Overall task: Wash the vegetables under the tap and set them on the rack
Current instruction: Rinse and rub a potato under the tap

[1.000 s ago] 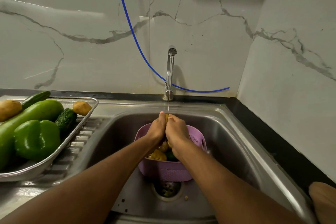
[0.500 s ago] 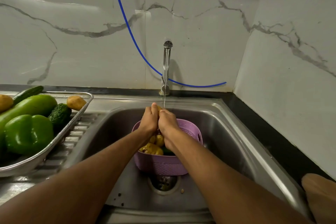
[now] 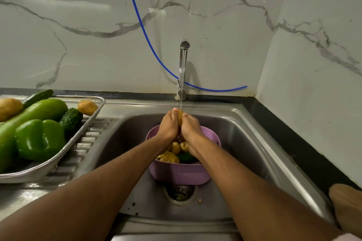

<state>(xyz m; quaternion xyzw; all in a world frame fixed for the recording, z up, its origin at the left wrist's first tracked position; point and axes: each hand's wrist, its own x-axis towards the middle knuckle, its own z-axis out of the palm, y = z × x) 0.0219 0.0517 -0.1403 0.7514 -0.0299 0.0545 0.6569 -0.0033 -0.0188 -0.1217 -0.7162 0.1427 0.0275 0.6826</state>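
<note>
Both hands' grip clasping potato, potatoes in purple basket, rack holding vegetables

Bare forearms, no sleeves or jewellery

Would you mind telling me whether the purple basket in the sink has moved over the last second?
No. The purple basket sits just behind the drain and below the tap, as before.
</note>
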